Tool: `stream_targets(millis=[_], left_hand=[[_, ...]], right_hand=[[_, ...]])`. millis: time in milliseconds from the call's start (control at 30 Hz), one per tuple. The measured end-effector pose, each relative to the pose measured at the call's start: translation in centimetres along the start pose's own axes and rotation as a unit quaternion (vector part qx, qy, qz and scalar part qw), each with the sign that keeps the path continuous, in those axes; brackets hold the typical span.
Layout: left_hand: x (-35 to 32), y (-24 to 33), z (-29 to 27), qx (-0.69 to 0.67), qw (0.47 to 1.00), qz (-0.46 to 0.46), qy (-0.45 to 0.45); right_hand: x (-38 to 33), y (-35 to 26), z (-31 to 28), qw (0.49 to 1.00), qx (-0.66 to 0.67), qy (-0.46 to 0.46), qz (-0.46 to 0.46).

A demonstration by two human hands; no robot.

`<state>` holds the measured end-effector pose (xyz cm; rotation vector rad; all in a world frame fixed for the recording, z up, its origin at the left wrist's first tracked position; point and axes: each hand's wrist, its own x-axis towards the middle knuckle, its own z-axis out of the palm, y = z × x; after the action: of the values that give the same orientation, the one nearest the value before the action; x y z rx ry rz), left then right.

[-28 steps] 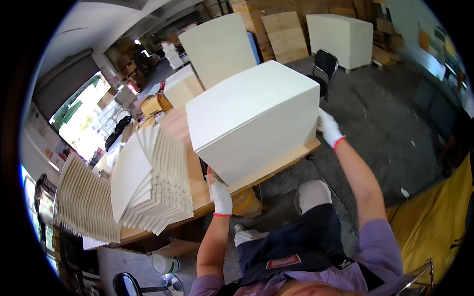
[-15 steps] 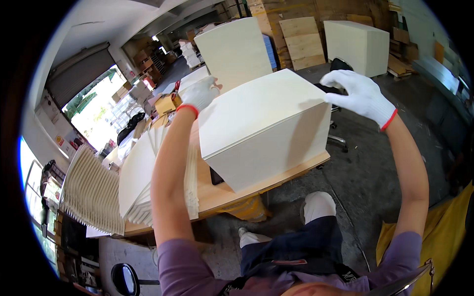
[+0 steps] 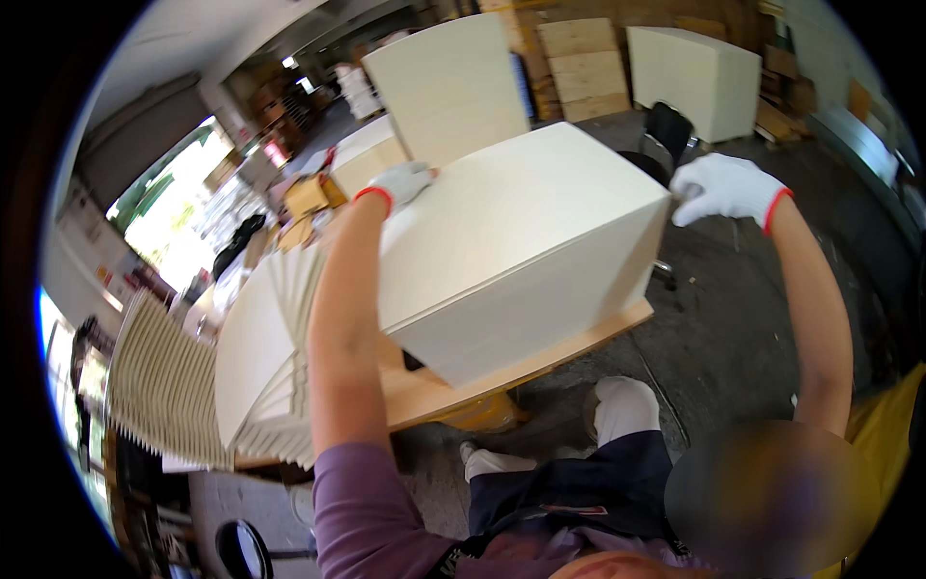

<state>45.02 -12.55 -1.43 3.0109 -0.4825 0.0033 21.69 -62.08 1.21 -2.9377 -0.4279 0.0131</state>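
A tall block-like stack of large white sheets (image 3: 521, 217) stands on a wooden table in front of me. My left hand (image 3: 403, 181), in a white glove with a red cuff, lies on the left side of the stack's top with its fingers stretched out. Gloved the same way, my right hand (image 3: 728, 188) is just beyond the right corner of the stack, its fingers bent and apart from the thumb, nothing in it. Left of the stack, partly behind my left forearm, are fanned white sheets (image 3: 256, 333) and a curved row of overlapping sheets (image 3: 164, 376).
The light wooden table (image 3: 424, 398) ends just in front of the stack. Another tall white stack (image 3: 449, 87) rises behind it, and a further one (image 3: 690, 82) sits back right. A black chair (image 3: 666, 130) is beyond the right corner. Wooden panels (image 3: 582, 68) lean at the back.
My left hand has lowered and flattened onto the stack's top. My right hand has moved right, away from the corner, with its fingers bent more. The whole view has shifted a little.
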Motion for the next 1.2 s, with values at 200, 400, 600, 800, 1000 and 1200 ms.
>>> stream_targets(millis=[200, 400, 600, 800, 1000, 1200], left_hand=[[0.3, 1.4, -0.7, 0.003, 1.0, -0.007, -0.027], [1.1, 0.9, -0.4, 0.028, 0.999, -0.011, -0.033], [-0.5, 2.2, -1.5, 0.064, 0.996, 0.034, 0.046], [-6.7, 19.4, -5.8, -0.072, 0.982, 0.173, 0.04], [-7.5, 25.9, -0.6, -0.117, 0.971, 0.208, -0.018], [-8.2, 26.2, 1.9, -0.186, 0.954, 0.221, 0.076]], right_hand=[[0.7, 0.6, 1.1, 0.993, 0.114, 0.012, -0.013], [1.3, 1.1, 1.4, 0.981, 0.194, -0.017, 0.002], [1.2, 1.6, 2.5, 0.958, 0.284, -0.028, 0.01], [1.3, -0.4, 4.4, 0.969, 0.203, 0.097, 0.107], [1.2, -1.7, 3.7, 0.976, -0.036, 0.21, 0.044], [4.1, -1.5, 3.9, 0.936, 0.119, 0.325, -0.07]])
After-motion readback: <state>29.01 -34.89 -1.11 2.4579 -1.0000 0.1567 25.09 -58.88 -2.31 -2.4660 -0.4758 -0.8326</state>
